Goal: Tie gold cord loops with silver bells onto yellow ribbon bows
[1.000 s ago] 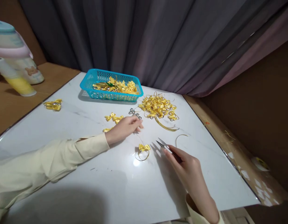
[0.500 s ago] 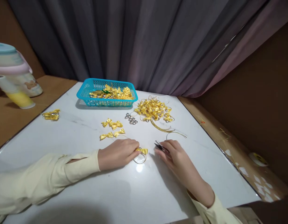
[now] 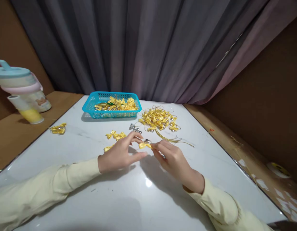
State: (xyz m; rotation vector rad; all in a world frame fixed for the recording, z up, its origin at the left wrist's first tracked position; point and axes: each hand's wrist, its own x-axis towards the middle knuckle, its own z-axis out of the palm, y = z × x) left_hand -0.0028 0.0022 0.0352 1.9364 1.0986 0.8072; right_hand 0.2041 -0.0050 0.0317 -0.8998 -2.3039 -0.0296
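A yellow satin bow (image 3: 144,145) with a small silver bell (image 3: 146,141) is pinched in the fingertips of my right hand (image 3: 171,155). A bit of something dark and shiny shows under that hand's fingers; most of it is hidden. Just left of the bow, my left hand (image 3: 123,152) has its thumb and fingers spread apart and holds nothing. Partly behind it lie a few loose yellow bows (image 3: 112,134) and a cluster of silver bells (image 3: 135,128). Lengths of gold cord (image 3: 166,138) lie beyond my right hand.
A blue plastic basket (image 3: 112,114) with bows and bells stands at the back, beside a heap of corded bows (image 3: 156,118). Another small bundle (image 3: 58,129) lies at left. A tumbler (image 3: 18,83) and a yellow-white tube (image 3: 28,110) stand on the brown surface; a tape roll (image 3: 278,170) is right.
The bow with its bell has passed from my left hand to my right. My left fingers have spread. The snips seen in my right hand are now mostly hidden. The view has tilted slightly.
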